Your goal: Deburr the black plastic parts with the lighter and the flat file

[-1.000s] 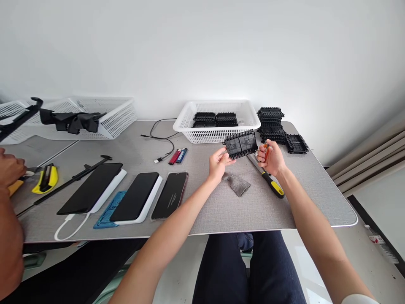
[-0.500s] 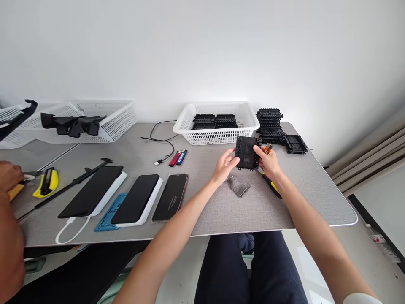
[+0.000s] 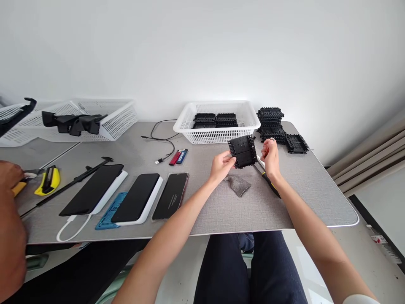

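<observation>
My left hand [image 3: 221, 166] pinches a black square plastic part [image 3: 243, 151] with toothed edges by its left side, holding it tilted above the table. My right hand [image 3: 271, 157] is closed in an upright fist around an orange lighter [image 3: 272, 139]; only its metal top and a little of its body show. The fist is just right of the part, apart from it. Beneath the part lies a crumpled grey cloth [image 3: 239, 185]. Pliers [image 3: 268, 180] with black and yellow handles lie partly behind my right wrist.
A white basket [image 3: 221, 137] holds several similar black parts; more stand stacked [image 3: 271, 122] to its right. Left are red and blue lighters [image 3: 178, 157], a cable [image 3: 172, 145], phones [image 3: 171, 196], a caliper [image 3: 74, 181] and a yellow cutter [image 3: 48, 180]. Another person's hand [image 3: 11, 175] is far left.
My right hand has let go of the black part and moved slightly right, turning the lighter upright. My left hand has tilted the part and shifted it slightly left.
</observation>
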A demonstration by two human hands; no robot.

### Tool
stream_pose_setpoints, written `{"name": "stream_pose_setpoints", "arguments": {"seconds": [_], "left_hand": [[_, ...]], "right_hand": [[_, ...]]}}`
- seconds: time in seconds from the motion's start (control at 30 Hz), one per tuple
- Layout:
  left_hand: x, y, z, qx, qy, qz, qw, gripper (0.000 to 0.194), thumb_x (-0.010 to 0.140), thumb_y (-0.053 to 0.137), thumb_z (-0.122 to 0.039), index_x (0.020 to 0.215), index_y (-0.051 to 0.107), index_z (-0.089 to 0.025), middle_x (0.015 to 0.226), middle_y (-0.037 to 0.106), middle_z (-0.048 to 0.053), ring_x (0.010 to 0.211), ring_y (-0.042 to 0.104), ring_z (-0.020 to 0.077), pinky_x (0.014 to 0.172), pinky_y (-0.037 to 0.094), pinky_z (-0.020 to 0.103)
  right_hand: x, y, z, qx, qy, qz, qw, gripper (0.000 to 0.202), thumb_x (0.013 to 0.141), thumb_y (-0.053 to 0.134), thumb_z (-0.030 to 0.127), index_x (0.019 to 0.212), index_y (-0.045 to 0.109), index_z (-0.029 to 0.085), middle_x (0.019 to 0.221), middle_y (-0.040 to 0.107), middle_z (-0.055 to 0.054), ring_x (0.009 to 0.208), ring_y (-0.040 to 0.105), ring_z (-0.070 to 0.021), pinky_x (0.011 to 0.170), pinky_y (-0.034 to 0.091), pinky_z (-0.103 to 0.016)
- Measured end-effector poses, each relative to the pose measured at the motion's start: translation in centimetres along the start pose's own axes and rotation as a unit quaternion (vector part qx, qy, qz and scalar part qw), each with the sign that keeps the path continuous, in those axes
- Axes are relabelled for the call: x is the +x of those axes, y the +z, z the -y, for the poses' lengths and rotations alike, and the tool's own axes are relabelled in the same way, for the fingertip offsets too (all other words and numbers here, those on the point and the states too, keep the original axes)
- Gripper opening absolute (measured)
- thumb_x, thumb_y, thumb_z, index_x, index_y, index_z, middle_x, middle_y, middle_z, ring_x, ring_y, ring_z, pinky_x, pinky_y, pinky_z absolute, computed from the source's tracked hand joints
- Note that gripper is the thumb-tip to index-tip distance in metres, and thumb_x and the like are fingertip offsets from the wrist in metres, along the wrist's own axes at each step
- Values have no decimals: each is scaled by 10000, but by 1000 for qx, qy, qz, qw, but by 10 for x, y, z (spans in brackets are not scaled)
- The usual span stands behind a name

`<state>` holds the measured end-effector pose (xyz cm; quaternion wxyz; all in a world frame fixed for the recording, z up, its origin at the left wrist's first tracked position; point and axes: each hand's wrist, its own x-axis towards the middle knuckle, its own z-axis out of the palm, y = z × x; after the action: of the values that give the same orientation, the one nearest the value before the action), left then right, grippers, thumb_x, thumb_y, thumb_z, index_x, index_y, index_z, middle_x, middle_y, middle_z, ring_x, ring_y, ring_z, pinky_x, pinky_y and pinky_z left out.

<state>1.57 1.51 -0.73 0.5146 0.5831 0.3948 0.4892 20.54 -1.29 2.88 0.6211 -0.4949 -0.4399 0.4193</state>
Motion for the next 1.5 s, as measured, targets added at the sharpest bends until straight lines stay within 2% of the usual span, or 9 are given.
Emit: {"name": "stream_pose_setpoints", "arguments": {"seconds": [0.07, 0.1, 0.27, 0.33, 0.43, 0.6, 0.83, 1.27, 1.5], "left_hand": [[0, -1, -1, 3, 6, -7, 1000, 384, 745, 752, -386, 1027, 698, -131, 787, 748, 73, 688, 697, 200, 579, 608, 308], [0, -1, -1, 6, 11, -9, 1000, 368, 746, 747, -383, 1011, 697, -132, 768, 742, 67, 677, 694, 197, 573, 609, 308], [-1, -2, -4, 43, 38, -3, 998, 260, 770, 687, -323, 952, 693, -138, 697, 715, 35, 600, 658, 164, 562, 594, 290], [-2, -1, -5, 59, 49, 8, 997, 246, 787, 656, -304, 964, 698, -139, 689, 708, 29, 584, 648, 156, 572, 590, 290], [-4, -1, -6, 77, 65, 26, 995, 221, 801, 632, -293, 948, 702, -143, 665, 689, 19, 573, 638, 152, 580, 586, 291], [-7, 0, -6, 98, 86, 50, 990, 185, 813, 628, -296, 902, 691, -146, 687, 698, 26, 619, 661, 160, 649, 602, 309], [-12, 4, -9, 119, 104, 71, 985, 162, 818, 612, -276, 869, 685, -140, 737, 724, 47, 725, 705, 191, 681, 604, 305], [-15, 8, -13, 128, 109, 60, 984, 272, 828, 617, -267, 1043, 736, -150, 885, 777, 71, 793, 733, 218, 734, 614, 337], [-15, 7, -12, 141, 111, 54, 982, 254, 832, 607, -269, 1018, 726, -143, 864, 770, 68, 777, 731, 213, 724, 614, 334]], "right_hand": [[-3, 4, 3, 33, -30, -14, 999, 392, 917, 403, 618, 790, 397, 247, 673, 307, 31, 550, 308, -132, 453, 225, -229], [-5, 7, 4, 46, -28, 5, 999, 382, 908, 414, 596, 764, 388, 243, 664, 300, 30, 541, 284, -130, 449, 196, -233], [-15, 20, 3, 91, 90, 198, 972, 324, 842, 424, 525, 707, 395, 232, 601, 310, 33, 531, 236, -127, 452, 159, -229], [-17, 23, 2, 108, 139, 245, 953, 314, 828, 418, 517, 700, 400, 231, 595, 304, 36, 534, 248, -129, 454, 188, -223], [-18, 25, 1, 130, 191, 275, 933, 299, 807, 437, 499, 692, 415, 225, 609, 297, 36, 544, 258, -128, 459, 226, -219], [-16, 24, 1, 169, 217, 266, 924, 303, 798, 460, 482, 659, 421, 216, 606, 297, 33, 540, 264, -123, 478, 285, -222], [-16, 23, 4, 149, 241, 256, 924, 275, 792, 441, 444, 640, 383, 223, 583, 277, 34, 513, 229, -120, 443, 258, -216], [-15, 23, 15, 118, 259, 246, 926, 202, 726, 432, 401, 643, 369, 228, 591, 249, 45, 513, 181, -116, 430, 194, -217], [-14, 23, 18, 142, 286, 234, 918, 202, 756, 399, 377, 634, 386, 217, 578, 251, 44, 502, 193, -113, 427, 194, -212]]}}
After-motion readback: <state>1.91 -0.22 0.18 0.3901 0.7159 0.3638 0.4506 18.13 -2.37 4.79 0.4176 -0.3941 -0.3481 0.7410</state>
